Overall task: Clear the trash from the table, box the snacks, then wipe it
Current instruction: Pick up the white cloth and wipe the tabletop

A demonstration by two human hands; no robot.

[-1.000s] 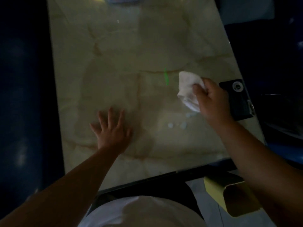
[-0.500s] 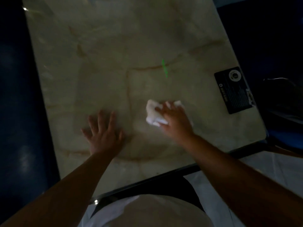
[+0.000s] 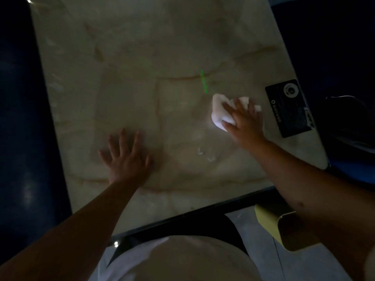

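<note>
Dim room. On a glossy pale marble table (image 3: 142, 57), the right hand (image 3: 244, 120) presses a crumpled white cloth (image 3: 218, 110), fingers closed over it. Left of it, the left hand (image 3: 126, 159) lies flat, fingers spread. A black rectangular label (image 3: 290, 108) sits just right of the cloth.

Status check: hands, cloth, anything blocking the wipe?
Left hand flat on the table, fingers spread. Right hand pressing the white cloth on the surface. Black plaque just right of the cloth; small wet marks nearer the person.
</note>
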